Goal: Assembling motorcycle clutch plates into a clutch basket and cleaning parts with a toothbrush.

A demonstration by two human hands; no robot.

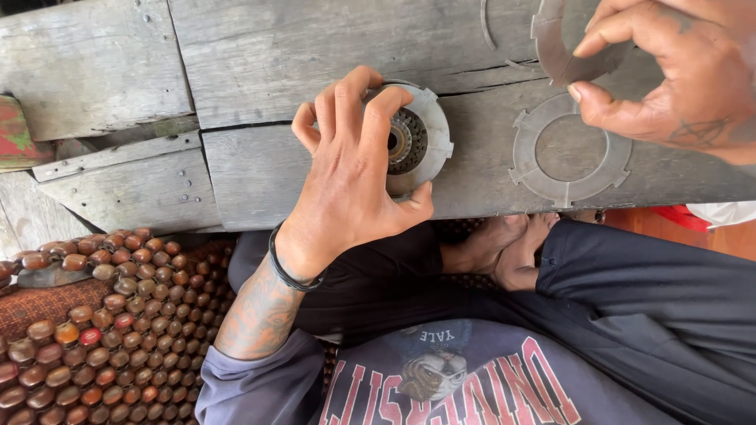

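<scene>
**Grey metal rings on weathered planks**

Grey, dull metal made up everything the hands worked with. The left hand (346,173) lay over a round clutch-like hub (413,142), its grip clenched around the part: fingers curled across the top, thumb hooked under the lower rim. The hub sat flat on the worktop (260,55), its axis pointing straight up toward the camera, so the dark toothed inner ring and the small centre bore faced upward. A pale, notched outer plate ringed the teeth.

The right hand (669,71) pinched a thin flat ring plate (559,55) between thumb and forefinger, grasping it at its edge and holding it tilted above the boards; only part of the plate showed, and its surface looked matt and slightly worn. Just below it, a second ring plate (568,149) lay flat on the wood, a wide open circle with small square tabs spaced around its outer edge. It rested just beside the hub, apart from it.

The worktop was rough, cracked, silver-grey timber with open seams between the planks. A faint curved shape (488,24) near the top edge may have been another ring, though the view was too poor to be sure. A black band (293,271) circled the left wrist. At lower left spread a mat of brown wooden beads (94,315), glossy and rounded.
</scene>
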